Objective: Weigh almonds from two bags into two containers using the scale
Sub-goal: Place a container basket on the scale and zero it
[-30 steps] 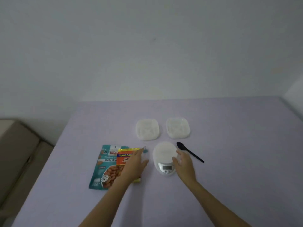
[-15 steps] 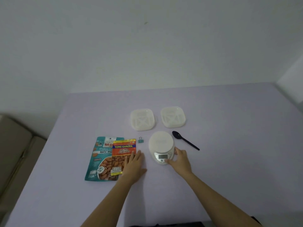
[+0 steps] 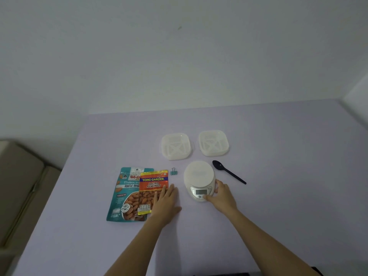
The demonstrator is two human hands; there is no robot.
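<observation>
Dim, soft, even light; wide-angle bending at edges

- Teal bag (image 3: 123, 196) of roasted almonds lies flat and face up on the table (image 3: 278, 216).
- Smaller orange bag (image 3: 152, 186) of salted almonds overlaps its right side.
- White scale (image 3: 199, 176) with a round platform stands right of the bags.
- Left container (image 3: 176, 146) and right container (image 3: 213, 143), white and square, sit side by side beyond the scale.

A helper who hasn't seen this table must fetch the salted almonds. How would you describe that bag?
On the lilac table, left of the white scale, two bags overlap. The salted almonds bag is the smaller one on top, touched by the left hand. Its orange-and-yellow front sets it apart from the larger teal bag beneath.
</observation>
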